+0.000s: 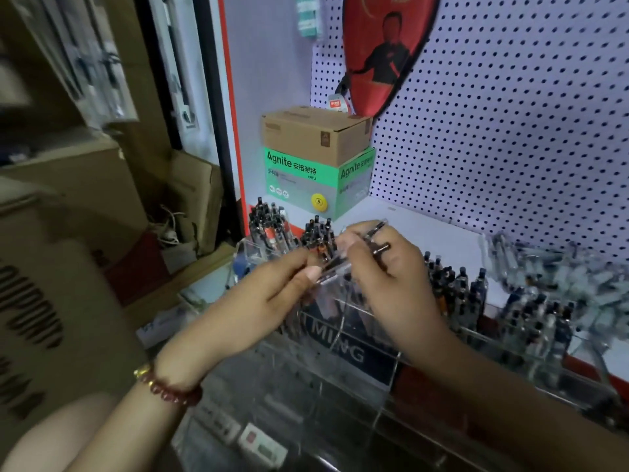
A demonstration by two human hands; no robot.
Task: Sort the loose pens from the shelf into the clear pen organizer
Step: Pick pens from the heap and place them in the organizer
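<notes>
Both my forearms reach in over the shelf (429, 233). My left hand (282, 287) pinches the upper edge of the clear pen organizer (343, 301); my right hand (391, 270) curls round a few dark pens (377, 230), slanted and blurred, just above that organizer

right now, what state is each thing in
left hand: pinches the held pens' lower end
right hand: grips held pens
held pens: tilted, above the organizer
organizer: partly filled, pens upright
loose pens: heaped on shelf, right
brown box: closed, atop green box
</notes>
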